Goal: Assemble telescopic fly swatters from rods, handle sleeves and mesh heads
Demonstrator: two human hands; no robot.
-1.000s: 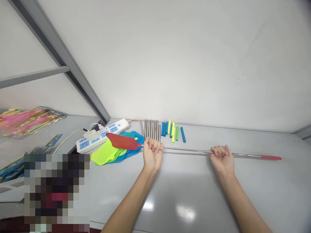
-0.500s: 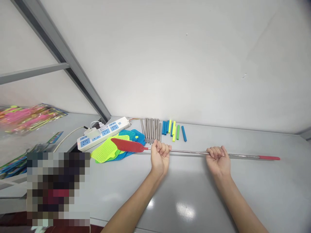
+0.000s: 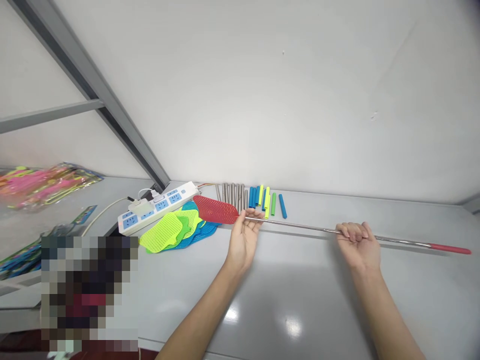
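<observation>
A red fly swatter (image 3: 216, 210) with a long telescopic metal rod lies across both hands, its mesh head at the left and its red grip at the right. My left hand (image 3: 243, 240) holds the rod loosely just behind the head, palm up, thumb against the neck. Around the rod further right, the fingers of my right hand (image 3: 359, 245) are curled in a fist. Lime-green mesh swatter heads (image 3: 162, 233) and blue ones (image 3: 198, 237) overlap in a pile left of my left hand. Behind it stand side by side several metal rods (image 3: 235, 195).
Blue, yellow and green grip tubes (image 3: 273, 204) lie near the wall. A white power strip (image 3: 159, 207) with plugs sits behind the pile. Bagged colourful swatters (image 3: 48, 182) rest at the left, by a grey metal frame (image 3: 123, 127). A pixelated patch covers the lower left.
The swatter has shifted to the right, its head turning to show more of its mesh face. My left hand has loosened its fingers near the neck; my right hand has moved right.
</observation>
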